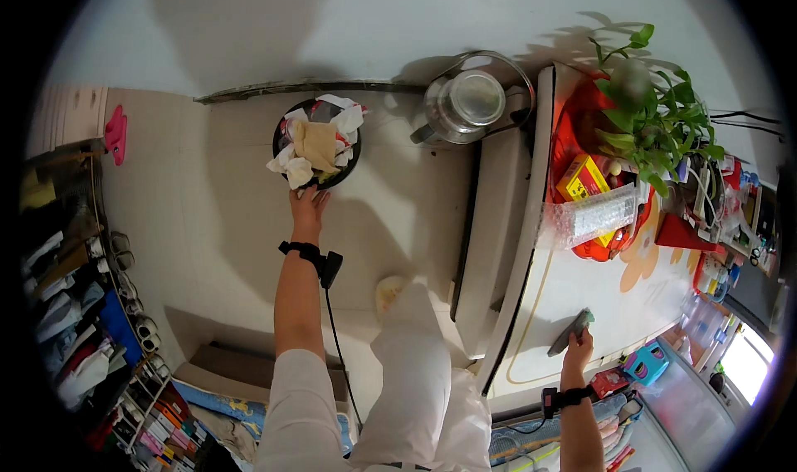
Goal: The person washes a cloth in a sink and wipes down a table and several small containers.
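A round black trash bin [357,152] stands on the floor, heaped with crumpled white tissues and a beige wad of paper. At its near rim, my left hand [307,205] has its fingers curled onto the edge, and the fingertips are partly hidden. My right hand [579,349] is over the white tabletop [531,339], closed round a flat, dark grey-green folded cloth [569,332]. What the cloth is made of is too small to tell. Each wrist wears a black band with a small device.
Beyond the table's far left corner stands a metal kettle [465,102]. The table bears a leafy potted plant [656,123], a yellow-red box [583,178] and a bubble-wrapped packet [594,216]. A shoe rack [137,397] lines the left; pink slippers [116,135] rest against the wall.
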`<state>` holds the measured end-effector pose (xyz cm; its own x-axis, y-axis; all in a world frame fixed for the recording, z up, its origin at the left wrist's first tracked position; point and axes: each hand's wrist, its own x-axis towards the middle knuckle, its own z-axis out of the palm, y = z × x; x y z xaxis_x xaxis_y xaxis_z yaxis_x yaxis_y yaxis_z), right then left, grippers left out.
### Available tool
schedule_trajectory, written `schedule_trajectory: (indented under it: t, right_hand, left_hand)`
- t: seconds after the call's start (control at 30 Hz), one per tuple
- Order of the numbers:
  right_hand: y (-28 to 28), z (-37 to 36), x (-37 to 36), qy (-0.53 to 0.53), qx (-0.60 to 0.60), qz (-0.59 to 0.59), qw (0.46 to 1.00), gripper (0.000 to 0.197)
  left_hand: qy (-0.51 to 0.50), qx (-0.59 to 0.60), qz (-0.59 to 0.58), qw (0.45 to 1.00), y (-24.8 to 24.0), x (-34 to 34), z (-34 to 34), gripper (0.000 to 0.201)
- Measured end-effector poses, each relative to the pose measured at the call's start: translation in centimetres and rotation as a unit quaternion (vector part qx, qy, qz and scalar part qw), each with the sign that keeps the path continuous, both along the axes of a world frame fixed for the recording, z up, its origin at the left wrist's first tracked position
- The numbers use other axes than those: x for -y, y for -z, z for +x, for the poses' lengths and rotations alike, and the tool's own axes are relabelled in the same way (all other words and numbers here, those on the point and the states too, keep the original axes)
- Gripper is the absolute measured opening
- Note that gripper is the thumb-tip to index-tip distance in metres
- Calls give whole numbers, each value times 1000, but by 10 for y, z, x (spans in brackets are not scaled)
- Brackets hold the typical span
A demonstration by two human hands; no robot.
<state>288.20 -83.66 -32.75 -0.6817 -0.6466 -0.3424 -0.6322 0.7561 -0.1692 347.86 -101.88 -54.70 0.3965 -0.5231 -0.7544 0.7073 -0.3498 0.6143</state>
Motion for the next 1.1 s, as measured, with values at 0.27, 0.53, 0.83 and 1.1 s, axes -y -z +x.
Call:
schedule_trajectory:
  t: [0.27, 0.53, 0.83, 1.1]
  right_hand:
    - [2, 1, -4, -23, -2, -33, 999, 38]
    - [11, 0, -10, 21, 12, -76, 997, 36]
    - [4, 20, 1, 6, 51, -107, 993, 40]
    - [1, 19, 5, -48, 67, -128, 988, 38]
  left_hand:
    - [-30, -5, -33, 999, 3, -10, -35, 59]
    - [23, 20, 103, 994, -29, -57, -64, 55]
    - [223, 2, 142, 964, -62, -136, -106, 36]
    - [337, -39, 126, 932, -44, -192, -163, 32]
